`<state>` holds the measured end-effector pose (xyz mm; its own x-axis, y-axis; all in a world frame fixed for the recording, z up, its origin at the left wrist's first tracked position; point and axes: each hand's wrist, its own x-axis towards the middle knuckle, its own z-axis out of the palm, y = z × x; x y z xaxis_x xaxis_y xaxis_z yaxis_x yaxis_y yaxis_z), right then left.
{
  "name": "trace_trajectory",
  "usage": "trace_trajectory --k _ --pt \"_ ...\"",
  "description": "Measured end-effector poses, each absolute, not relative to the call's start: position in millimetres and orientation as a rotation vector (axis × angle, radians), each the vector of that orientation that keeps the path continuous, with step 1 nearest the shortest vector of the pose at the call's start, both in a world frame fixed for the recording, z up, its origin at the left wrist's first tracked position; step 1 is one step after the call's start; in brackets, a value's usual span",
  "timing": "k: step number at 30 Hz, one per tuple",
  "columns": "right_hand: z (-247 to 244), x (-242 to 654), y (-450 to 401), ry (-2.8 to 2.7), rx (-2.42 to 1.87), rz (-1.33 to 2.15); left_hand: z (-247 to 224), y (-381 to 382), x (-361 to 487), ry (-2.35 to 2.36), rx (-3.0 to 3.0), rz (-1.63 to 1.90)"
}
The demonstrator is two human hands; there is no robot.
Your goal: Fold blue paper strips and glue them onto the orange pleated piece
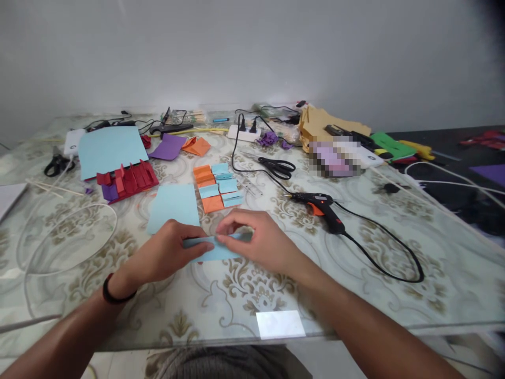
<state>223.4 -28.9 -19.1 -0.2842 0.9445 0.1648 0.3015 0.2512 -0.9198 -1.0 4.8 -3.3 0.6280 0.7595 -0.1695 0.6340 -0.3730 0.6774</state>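
Between my hands is a light blue paper strip with its upper edge folded over, held just above the patterned tabletop. My left hand pinches its left end, thumb in front. At the fold, my right hand presses thumb and fingertips together near the middle and right part. Behind the left hand lies a flat light blue sheet. Beyond the strip sit small folded orange papers and folded light blue papers in two columns.
A glue gun with a looping black cable lies right, black-handled scissors behind it. Pleated red paper, a large blue sheet and a white cable are left. A power strip stands at the back.
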Motion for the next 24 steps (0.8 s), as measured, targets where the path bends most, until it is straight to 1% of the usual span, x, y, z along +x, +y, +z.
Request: trace_trajectory --k 4,14,17,24 --pt "-23.0 217.7 -30.4 -1.770 -1.188 1.089 -4.5 0.5 3.7 1.054 2.158 0.205" --pt "-23.5 216.4 -32.1 -1.794 -1.190 1.133 -6.2 -1.4 2.1 0.896 2.166 0.435" --pt "-21.0 220.2 -30.2 -1.781 -1.175 1.139 -1.2 1.9 -3.7 0.915 2.155 0.458" --pt "-9.2 249.0 -20.1 -1.780 -1.190 0.935 10.9 18.8 -19.5 1.050 2.059 0.506"
